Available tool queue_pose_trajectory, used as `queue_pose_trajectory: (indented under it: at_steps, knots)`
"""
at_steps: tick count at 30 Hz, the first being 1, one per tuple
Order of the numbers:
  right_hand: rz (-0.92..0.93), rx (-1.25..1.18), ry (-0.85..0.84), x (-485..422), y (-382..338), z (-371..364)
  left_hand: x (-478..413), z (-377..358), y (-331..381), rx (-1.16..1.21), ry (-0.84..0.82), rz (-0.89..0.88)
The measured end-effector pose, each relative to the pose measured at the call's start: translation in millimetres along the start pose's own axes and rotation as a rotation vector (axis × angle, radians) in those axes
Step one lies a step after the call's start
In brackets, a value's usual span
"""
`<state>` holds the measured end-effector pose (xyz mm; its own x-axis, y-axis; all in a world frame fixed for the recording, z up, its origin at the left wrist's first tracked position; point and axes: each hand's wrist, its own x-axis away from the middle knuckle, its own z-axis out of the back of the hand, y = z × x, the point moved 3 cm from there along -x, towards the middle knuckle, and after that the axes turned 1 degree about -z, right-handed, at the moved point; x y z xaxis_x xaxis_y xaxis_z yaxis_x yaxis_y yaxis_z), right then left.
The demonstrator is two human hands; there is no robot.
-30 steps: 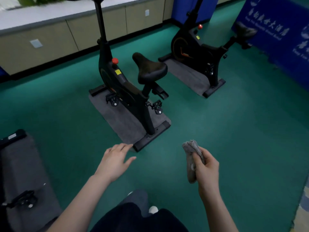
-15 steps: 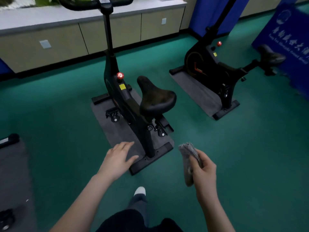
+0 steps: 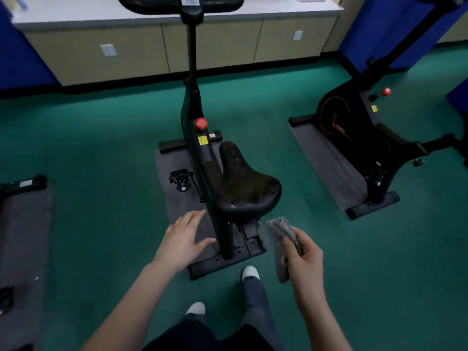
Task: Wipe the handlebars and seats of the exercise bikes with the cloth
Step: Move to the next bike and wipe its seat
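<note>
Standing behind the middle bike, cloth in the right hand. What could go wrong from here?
The cloth is bunched in the right hand, so it may wipe only a strip of the seat. One shoe stands close to the rear foot bar, a likely trip point. The handlebars lie beyond the seat, an awkward reach from here.

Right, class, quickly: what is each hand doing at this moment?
Left hand: open, fingers spread, holding nothing.
Right hand: fingers curled round the grey cloth.
</note>
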<state>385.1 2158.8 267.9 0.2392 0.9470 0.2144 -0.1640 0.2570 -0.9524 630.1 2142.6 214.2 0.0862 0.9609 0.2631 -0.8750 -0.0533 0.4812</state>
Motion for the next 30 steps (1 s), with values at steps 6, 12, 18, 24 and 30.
queue_pose_trajectory:
  at_steps: [6,12,18,24,30]
  knots:
    - [0.031,0.042,-0.208,-91.2,-11.0,7.8,-38.9,-13.9,22.9,0.063,0.026,0.192]
    - [0.152,0.152,-0.398,-177.4,-20.8,-8.5,-71.3,-31.7,38.3,0.178,0.063,0.306]
    - [0.368,0.246,-0.529,-231.0,-37.9,-76.4,-82.1,-37.9,33.1,0.285,0.12,0.344]
    - [0.601,0.434,-0.641,-272.5,-49.0,-157.5,-88.6,-43.2,23.0,0.438,0.147,0.291]
    - [0.839,0.562,-0.889,-244.6,-27.4,-148.6,-92.9,-45.6,17.5,0.553,0.179,0.258]
